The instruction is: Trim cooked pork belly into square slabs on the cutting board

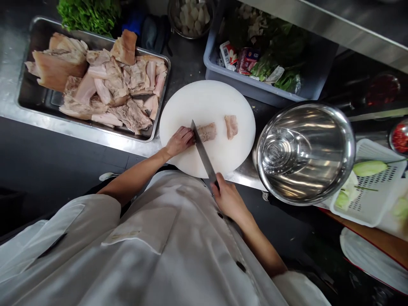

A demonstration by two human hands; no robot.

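Note:
My right hand [228, 197] is wrapped round the dark handle of a kitchen knife [204, 153]. Its long blade slants up and left across the round white cutting board [178, 100]. Just left of the blade, my left hand [181, 141] presses with bent fingers on the end of a piece of meat, which those fingers mostly cover. Cut meat [208, 131] lies against the blade's right side. A separate pale meat slice [231, 126] rests farther right on the board.
A metal tray [127, 135] of meat chunks stands left, with leafy greens [89, 16] behind it. Behind the board is a grey bin [242, 85] holding scraps and packaging. A large steel bowl [318, 148] and a white basket [379, 204] stand right. A bowl of white pieces [191, 19] sits behind.

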